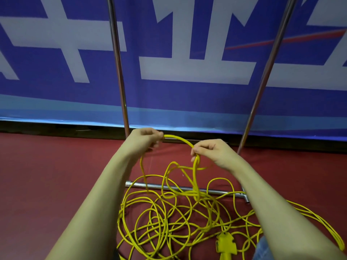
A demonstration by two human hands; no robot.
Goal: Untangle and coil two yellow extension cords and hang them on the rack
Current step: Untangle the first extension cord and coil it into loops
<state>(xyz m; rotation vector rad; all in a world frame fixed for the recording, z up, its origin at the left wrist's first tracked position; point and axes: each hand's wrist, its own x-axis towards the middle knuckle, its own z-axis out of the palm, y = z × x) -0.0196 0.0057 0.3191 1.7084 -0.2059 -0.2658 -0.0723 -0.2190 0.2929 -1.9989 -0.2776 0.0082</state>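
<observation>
A tangled heap of yellow extension cord [169, 218] lies on the red floor between my forearms. My left hand [144, 138] grips one stretch of cord, which arcs across to my right hand [208, 151]. My right hand pinches a bunch of strands that hang down into the heap. A yellow socket block [226, 244] sits at the bottom edge, right of centre. The metal rack stands just behind: two upright poles [118, 68] [266, 72] and a base bar [180, 188] lying on the floor under the cord.
A blue and white banner [187, 53] covers the wall right behind the rack. Red floor [56, 175] spreads to the left. Cord loops trail off to the lower right [319, 222]. Blue denim [262, 248] shows near my right forearm.
</observation>
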